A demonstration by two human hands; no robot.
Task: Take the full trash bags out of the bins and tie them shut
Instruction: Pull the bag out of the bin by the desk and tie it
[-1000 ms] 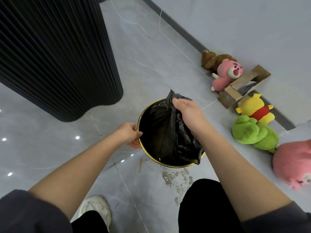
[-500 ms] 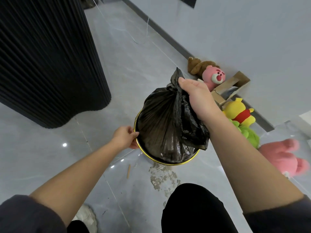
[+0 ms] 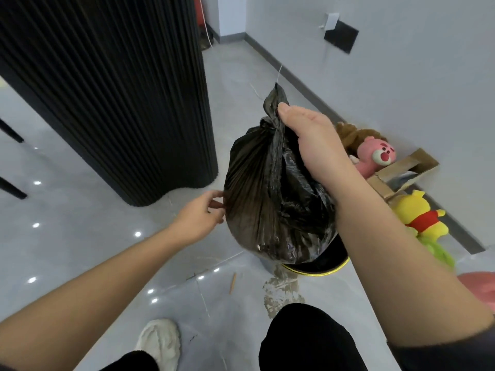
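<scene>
Center frame: your right hand (image 3: pixel 310 140) is clamped round the bunched neck of the black trash bag (image 3: pixel 267 204), thumb on top, with a tail of plastic sticking up past it. Bag hangs full and rounded, its bottom over the mouth of the yellow-rimmed bin (image 3: pixel 330 265) at lower center-right; can't tell if it touches the rim. Neck looks twisted, can't tell if it's knotted. Your left hand (image 3: pixel 199 218) sits left of the bag, fingers loose and slightly bent, holding nothing, tips right at the bag's side; contact unclear. Black ribbed column (image 3: pixel 120 89) fills upper left. Along the wall at right: brown plush (image 3: pixel 351 135), pink plush (image 3: pixel 375 156), cardboard box (image 3: pixel 401 170), yellow plush (image 3: pixel 420 212), green plush (image 3: pixel 439 250). Floor below the bin: a dirty stain (image 3: pixel 281 293), with a small stick (image 3: pixel 232 283) just left of it. White shoe (image 3: pixel 160 341) at bottom center-left.
</scene>
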